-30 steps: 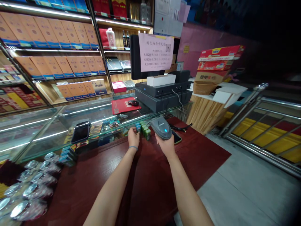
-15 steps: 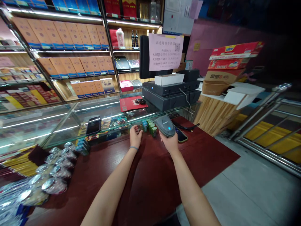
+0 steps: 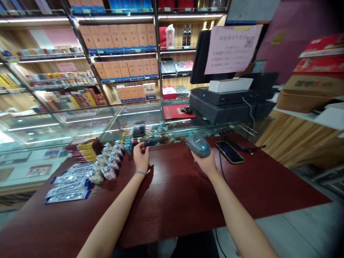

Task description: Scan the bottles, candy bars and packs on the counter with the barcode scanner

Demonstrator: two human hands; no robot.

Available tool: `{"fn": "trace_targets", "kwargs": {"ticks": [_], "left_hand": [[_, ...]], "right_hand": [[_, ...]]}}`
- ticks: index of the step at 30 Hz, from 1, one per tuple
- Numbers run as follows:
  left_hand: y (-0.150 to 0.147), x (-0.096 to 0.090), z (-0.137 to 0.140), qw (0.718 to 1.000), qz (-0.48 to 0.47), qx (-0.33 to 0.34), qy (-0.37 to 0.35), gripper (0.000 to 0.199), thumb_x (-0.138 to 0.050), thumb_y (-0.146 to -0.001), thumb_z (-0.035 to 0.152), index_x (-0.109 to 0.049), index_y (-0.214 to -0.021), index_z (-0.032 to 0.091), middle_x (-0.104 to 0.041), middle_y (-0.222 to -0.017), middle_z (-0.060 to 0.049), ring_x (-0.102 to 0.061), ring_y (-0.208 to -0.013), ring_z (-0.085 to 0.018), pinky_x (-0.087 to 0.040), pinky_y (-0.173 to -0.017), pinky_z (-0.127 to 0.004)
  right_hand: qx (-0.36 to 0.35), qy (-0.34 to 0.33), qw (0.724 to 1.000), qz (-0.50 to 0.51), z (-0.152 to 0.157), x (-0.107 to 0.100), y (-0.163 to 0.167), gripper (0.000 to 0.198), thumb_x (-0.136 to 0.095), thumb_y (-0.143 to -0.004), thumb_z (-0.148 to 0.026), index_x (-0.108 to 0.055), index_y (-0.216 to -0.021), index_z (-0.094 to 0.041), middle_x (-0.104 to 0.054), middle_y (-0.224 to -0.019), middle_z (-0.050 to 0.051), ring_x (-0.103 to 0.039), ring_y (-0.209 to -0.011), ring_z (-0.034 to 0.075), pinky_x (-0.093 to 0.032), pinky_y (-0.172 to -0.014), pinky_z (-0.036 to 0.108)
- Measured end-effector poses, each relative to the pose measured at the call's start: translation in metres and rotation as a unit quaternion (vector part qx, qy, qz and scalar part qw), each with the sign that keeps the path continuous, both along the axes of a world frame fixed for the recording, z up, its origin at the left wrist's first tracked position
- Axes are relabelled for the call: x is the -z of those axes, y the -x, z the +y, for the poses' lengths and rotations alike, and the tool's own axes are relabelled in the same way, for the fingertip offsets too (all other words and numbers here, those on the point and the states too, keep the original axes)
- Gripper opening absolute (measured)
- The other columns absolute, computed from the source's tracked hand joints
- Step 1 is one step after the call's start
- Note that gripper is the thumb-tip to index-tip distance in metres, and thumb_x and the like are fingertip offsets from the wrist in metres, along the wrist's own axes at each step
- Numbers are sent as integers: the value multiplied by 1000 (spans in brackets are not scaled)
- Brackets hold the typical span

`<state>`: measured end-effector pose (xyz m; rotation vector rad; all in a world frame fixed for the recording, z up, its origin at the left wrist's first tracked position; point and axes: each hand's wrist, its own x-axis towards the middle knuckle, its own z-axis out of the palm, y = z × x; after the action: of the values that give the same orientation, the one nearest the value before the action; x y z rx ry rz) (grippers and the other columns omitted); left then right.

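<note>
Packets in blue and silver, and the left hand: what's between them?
In the head view, silver-lidded jars sit between the packets and the left hand.

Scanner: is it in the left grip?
No, the grey scanner is held in the right grip, while the left grip is well apart from it.

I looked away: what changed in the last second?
The view swung left. The left hand moved left, from near the green packs to beside the blue packs by the jars; its grip is unclear. The right hand, still holding the scanner, moved left, uncovering the phone. The green packs are no longer visible. The mouse stayed on its mat.
</note>
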<state>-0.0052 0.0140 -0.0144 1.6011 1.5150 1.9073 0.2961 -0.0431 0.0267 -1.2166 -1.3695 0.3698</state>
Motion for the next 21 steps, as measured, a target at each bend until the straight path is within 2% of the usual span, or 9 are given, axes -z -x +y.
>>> {"fn": "trace_targets", "kwargs": {"ticks": [4,7,11,16,21], "left_hand": [[47,3,-11,997,25,-79,-5,37,-69,-87,25,-62,-122,20,-60,-123,-13,-57,-123,-29,-51,-107,-47],[65,7,-14,994,33,-107,-1,46,-71,-84,20,-60,-129,20,-60,-130,-14,-53,-132,-31,-40,-119,-51],[73,17,-8,995,21,-93,20,62,-72,-81,15,-55,-140,21,-55,-145,-15,-45,-144,-32,-29,-127,-52],[76,28,4,997,5,-54,60,79,-76,-75,12,-49,-149,21,-46,-156,-18,-35,-153,-35,-28,-127,-55],[78,30,4,996,17,-43,72,65,-67,-81,9,-53,-143,21,-57,-146,-16,-49,-142,-32,-34,-124,-53]], "right_hand": [[-56,8,998,-5,1,9,22,36,-79,-73,-41,-69,-100,-20,-80,-90,14,-77,-90,33,-62,-83,45],[-91,7,996,-24,1,20,36,48,-78,-73,-39,-68,-114,-18,-80,-103,16,-77,-97,33,-60,-89,48],[-114,4,992,-56,-1,31,49,58,-78,-72,-36,-66,-126,-18,-80,-107,14,-77,-96,32,-60,-91,46],[-120,42,989,-78,-5,36,54,58,-81,-68,-35,-66,-121,-17,-81,-97,13,-78,-85,30,-63,-76,39],[-128,48,988,-77,-6,37,54,63,-81,-66,-38,-64,-123,-17,-81,-93,11,-78,-80,30,-63,-73,39]]}}
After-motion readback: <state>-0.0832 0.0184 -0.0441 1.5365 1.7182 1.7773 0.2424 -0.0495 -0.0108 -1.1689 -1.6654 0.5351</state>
